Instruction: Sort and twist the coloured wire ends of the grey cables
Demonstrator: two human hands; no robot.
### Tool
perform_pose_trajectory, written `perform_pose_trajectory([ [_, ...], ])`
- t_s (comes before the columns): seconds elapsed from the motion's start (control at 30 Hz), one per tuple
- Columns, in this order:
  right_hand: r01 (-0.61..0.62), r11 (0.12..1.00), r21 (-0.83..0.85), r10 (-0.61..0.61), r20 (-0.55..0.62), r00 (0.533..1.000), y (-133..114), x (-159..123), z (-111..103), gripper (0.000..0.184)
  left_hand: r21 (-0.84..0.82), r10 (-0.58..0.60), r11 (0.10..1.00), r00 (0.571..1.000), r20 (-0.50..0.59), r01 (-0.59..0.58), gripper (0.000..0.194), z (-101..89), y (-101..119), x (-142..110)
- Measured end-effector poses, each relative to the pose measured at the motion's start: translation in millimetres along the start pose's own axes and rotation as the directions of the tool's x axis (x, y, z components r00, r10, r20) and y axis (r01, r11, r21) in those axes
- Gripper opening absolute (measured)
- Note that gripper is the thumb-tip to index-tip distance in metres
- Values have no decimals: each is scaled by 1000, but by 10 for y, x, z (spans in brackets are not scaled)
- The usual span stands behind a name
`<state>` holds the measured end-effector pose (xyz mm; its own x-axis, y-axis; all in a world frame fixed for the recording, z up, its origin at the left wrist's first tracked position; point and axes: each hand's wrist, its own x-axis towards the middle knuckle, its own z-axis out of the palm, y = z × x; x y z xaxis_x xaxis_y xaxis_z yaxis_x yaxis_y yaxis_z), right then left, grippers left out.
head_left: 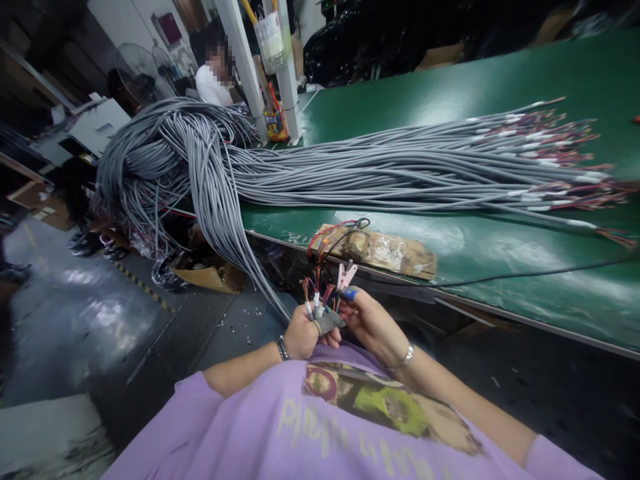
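My left hand point(302, 332) is closed around the ends of several grey cables, its thumb wrapped in a grey cover. White sleeves and fanned-out coloured wires point(327, 293) stick up from that fist. Close beside it, my right hand point(373, 328) pinches at the thin wires, with blue tape on one finger; the exact wire between its fingertips is too small to make out. Just beyond the fingers, a pale pink clip point(346, 275) stands at the bench edge, near red and black leads point(325, 247).
A large bundle of grey cables point(350, 170) lies across the green bench point(525, 280) and hangs over its left end. A worn wooden board point(395, 253) sits at the near edge. Behind are a white post point(245, 67) and a seated person point(214, 83). An open cardboard box point(213, 273) is below.
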<state>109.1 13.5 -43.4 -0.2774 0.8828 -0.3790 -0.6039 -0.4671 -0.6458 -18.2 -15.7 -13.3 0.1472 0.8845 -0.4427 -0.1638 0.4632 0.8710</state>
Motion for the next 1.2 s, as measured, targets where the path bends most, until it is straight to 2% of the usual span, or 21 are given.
perform_pose_trajectory([
  [0.07,-36,998,59,43,-122,992,-47,24,-59,24,-28,1,1000,1000,-21,-2,50,-11,11,1],
  [0.1,-58,995,80,69,-141,988,-72,22,-78,24,-42,3,999,999,-34,-5,50,-15,17,3],
  [0.23,-108,994,34,110,-76,991,-139,-39,-97,30,-65,18,998,998,-63,-22,50,-22,32,12],
  [0.37,-91,979,-185,93,3,996,-191,-114,-29,40,-41,21,999,997,-68,-23,49,-26,20,13],
  [0.5,16,874,-486,16,61,998,-250,-167,77,42,14,28,1000,999,-46,-27,48,-41,-14,14],
  [0.63,45,807,-588,9,89,996,-263,-182,109,40,40,23,999,999,-32,-22,49,-55,-52,17],
  [0.83,58,800,-597,-7,88,996,-249,-189,90,32,60,33,998,998,-45,-31,49,-56,-66,23],
  [1.0,97,869,-484,-64,85,994,-205,-187,82,31,39,43,998,997,-56,-41,50,-34,-23,33],
  [1.1,55,919,-391,-30,69,997,-169,-164,73,29,-1,45,999,998,-46,-45,49,-23,-7,39],
  [1.2,58,927,-371,-31,79,996,-153,-148,66,30,-20,31,999,998,-57,-32,49,-20,1,42],
])
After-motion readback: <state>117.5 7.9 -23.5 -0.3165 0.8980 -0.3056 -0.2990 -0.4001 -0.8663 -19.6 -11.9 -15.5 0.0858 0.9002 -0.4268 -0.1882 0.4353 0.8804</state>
